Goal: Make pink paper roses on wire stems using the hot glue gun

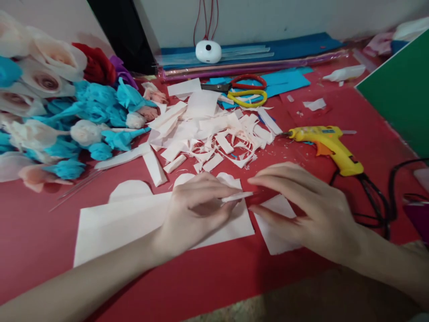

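Between the thumb and fingers of my left hand (201, 205) is a small white piece of crepe paper (237, 196), pinched edge-on and pointing right. Just right of its tip, my right hand (301, 205) holds nothing, its thumb and fingers apart. Under my left hand lies a long pale paper sheet (124, 214), partly covered by the hand. Rounded paper petals (130, 191) show along its far side. A smaller pale paper piece (276, 223) lies beneath my right hand, partly hidden by it.
Paper scraps (208, 129) heap mid-table, with scissors (246, 89) behind. A yellow glue gun (328, 145) lies right, its black cable (375, 201) trailing forward. Paper flowers (94, 103) crowd the left. A white device (208, 52) sits by the wall; a green board (402, 85) stands right.
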`<state>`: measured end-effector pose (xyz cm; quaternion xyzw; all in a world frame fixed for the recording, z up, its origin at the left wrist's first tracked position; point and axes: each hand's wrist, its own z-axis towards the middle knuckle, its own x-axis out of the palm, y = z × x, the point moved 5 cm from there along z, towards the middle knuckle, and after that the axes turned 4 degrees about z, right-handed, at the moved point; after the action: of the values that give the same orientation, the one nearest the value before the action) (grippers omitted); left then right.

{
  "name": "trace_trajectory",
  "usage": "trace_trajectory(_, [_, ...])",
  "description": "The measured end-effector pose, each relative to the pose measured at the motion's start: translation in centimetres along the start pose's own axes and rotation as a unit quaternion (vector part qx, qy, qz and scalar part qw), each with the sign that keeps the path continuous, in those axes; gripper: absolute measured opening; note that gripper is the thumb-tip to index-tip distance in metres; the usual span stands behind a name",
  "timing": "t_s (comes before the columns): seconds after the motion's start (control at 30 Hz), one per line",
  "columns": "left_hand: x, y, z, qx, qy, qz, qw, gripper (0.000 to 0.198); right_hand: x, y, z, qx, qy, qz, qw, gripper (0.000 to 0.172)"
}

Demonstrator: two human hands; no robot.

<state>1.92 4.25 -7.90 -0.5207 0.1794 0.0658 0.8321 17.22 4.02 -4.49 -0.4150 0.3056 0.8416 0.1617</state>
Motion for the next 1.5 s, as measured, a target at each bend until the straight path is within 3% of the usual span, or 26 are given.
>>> trace_trajectory(0.17, [0.0,-0.2,0.1,0.012,0.007,-0.001,1.000,0.013,1.1,-0.4,0.0,0.022,-0.012,0.036,0.999,0.010])
trace_trajectory(0.47, [0.0,-0.1,0.1,0.007,0.015,-0.019,1.000,0.014,0.4,0.2,-0.6,0.028,-0.053,0.023,0.998,0.017])
trace_trajectory(0.63, [0.0,0.5,-0.1,-0.048,0.024,-0.037,0.998,0.021,0.1,0.1,-0.5,0.047,-0.074,0.025,0.996,0.020])
trace_trajectory(0.87, [0.2,1.0,-0.2,-0.108,0.020,-0.095,0.989,0.006,-1.1,-0.1,0.4,0.065,-0.105,0.027,0.992,0.014])
trace_trajectory(1.1, [0.0,0.8,0.0,-0.087,0.020,-0.117,0.989,0.009,-1.2,-1.3,0.7,0.106,-0.127,0.067,0.984,0.014])
trace_trajectory(1.37, [0.0,0.9,-0.1,-0.101,0.018,-0.041,0.994,0.007,-1.0,-1.3,0.5,0.128,-0.104,0.104,0.981,0.010])
trace_trajectory(1.5, [-1.1,-1.7,0.6,0.004,0.023,0.031,0.999,0.007,-1.8,-0.7,1.0,0.136,-0.140,0.132,0.972,0.007])
